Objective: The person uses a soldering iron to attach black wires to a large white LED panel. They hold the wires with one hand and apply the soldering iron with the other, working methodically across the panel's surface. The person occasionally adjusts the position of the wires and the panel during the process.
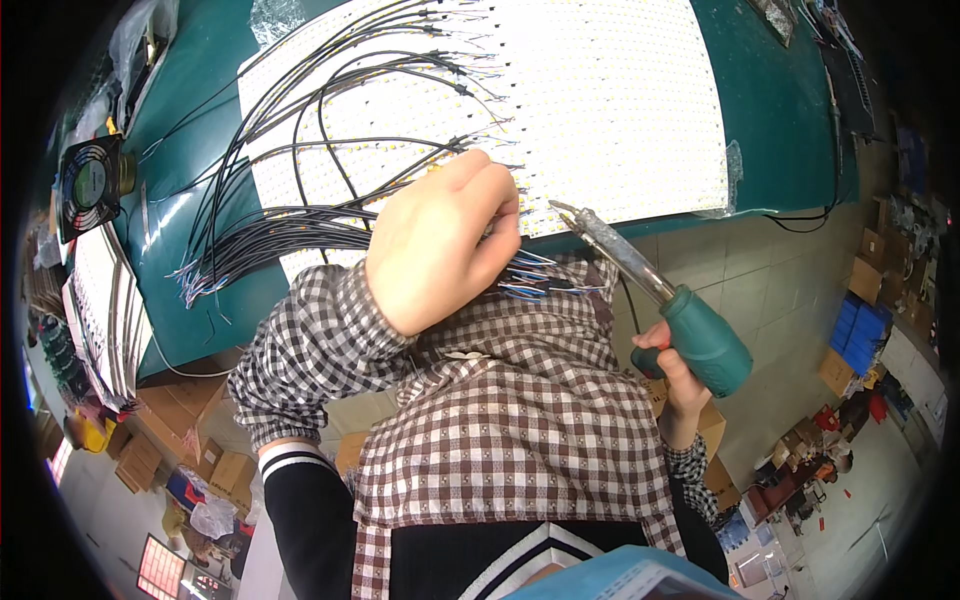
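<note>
My right hand (683, 385) grips the green handle of a soldering iron (708, 342). The iron's metal barrel slants up and left, and its thin tip is just over the near edge of a white panel (625, 110) covered in rows of small yellowish dots. Bent over the panel's near edge, my left hand (440, 245) has its fingers closed in a pinch; whatever they hold is hidden beneath them. A bundle of black cables (290, 225) passes behind this hand, its stripped coloured wire ends (540, 278) showing on the other side. More black cables (385, 70) end along a column on the panel.
The panel lies on a green table (785, 110). A small black fan (92, 188) stands at the table's left, above a stack of white panels (108, 315). Cardboard boxes (235, 475) sit on the floor at lower left, and blue bins (858, 335) at right.
</note>
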`<action>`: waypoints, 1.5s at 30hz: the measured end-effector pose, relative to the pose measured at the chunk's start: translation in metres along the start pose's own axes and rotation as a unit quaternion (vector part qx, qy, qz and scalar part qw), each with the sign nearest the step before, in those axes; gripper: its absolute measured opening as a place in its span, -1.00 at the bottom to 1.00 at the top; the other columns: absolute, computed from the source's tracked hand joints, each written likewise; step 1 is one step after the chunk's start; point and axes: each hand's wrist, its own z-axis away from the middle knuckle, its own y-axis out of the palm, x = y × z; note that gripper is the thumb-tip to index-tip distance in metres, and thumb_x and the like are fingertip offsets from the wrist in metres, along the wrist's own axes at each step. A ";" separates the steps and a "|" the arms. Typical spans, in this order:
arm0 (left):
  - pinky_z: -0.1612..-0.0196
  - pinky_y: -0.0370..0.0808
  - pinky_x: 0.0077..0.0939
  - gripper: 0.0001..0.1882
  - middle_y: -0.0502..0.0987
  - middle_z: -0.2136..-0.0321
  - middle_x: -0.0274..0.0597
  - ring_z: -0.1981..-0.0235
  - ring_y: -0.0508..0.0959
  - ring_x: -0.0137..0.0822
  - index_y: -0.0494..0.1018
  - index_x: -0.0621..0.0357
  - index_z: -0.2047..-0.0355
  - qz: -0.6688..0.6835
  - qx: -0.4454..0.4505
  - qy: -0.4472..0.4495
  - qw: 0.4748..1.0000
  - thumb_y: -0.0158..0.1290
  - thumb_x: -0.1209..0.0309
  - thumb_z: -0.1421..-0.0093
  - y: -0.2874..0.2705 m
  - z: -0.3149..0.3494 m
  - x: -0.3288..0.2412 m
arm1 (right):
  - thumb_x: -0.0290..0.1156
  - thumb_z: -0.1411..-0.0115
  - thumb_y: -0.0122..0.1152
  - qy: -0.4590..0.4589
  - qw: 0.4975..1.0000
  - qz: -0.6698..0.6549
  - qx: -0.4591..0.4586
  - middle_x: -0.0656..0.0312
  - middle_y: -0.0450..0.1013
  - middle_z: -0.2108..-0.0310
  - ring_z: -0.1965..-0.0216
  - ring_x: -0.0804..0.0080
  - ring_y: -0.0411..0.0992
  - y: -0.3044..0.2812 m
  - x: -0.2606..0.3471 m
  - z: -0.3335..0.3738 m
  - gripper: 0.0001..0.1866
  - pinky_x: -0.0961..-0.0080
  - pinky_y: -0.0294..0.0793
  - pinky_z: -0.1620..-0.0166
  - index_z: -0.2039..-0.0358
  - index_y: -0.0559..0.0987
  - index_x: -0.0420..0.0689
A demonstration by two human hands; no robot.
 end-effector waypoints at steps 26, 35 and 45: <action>0.41 0.46 -0.52 -0.93 0.44 0.44 -0.18 0.49 0.52 -0.30 0.47 0.22 0.41 0.030 0.021 -0.045 0.998 0.10 0.62 -0.07 -0.008 0.005 -0.002 | -0.16 -0.20 0.28 -0.025 0.999 -0.017 -0.042 -0.06 0.53 0.31 0.33 0.18 0.57 -0.006 -0.004 -0.006 -0.38 0.34 0.62 0.27 0.00 0.42 -0.51; 0.36 0.44 -0.27 -0.91 0.41 0.46 -0.13 0.41 0.50 -0.08 0.44 0.16 0.46 0.056 0.030 -0.040 0.997 0.13 0.53 0.01 -0.003 0.005 0.001 | -0.19 -0.21 0.27 -0.019 0.999 -0.019 -0.030 -0.12 0.53 0.26 0.31 0.15 0.58 -0.003 -0.004 -0.002 -0.40 0.36 0.64 0.28 -0.01 0.42 -0.51; 0.40 0.40 -0.40 -0.93 0.39 0.46 -0.18 0.46 0.46 -0.20 0.46 0.17 0.44 0.045 0.070 -0.018 0.996 0.10 0.54 -0.01 -0.011 0.000 0.006 | -0.31 -0.13 0.37 -0.005 1.000 -0.013 0.024 0.00 0.54 0.33 0.32 0.24 0.56 -0.010 -0.008 0.001 -0.52 0.35 0.59 0.19 0.09 0.45 -0.41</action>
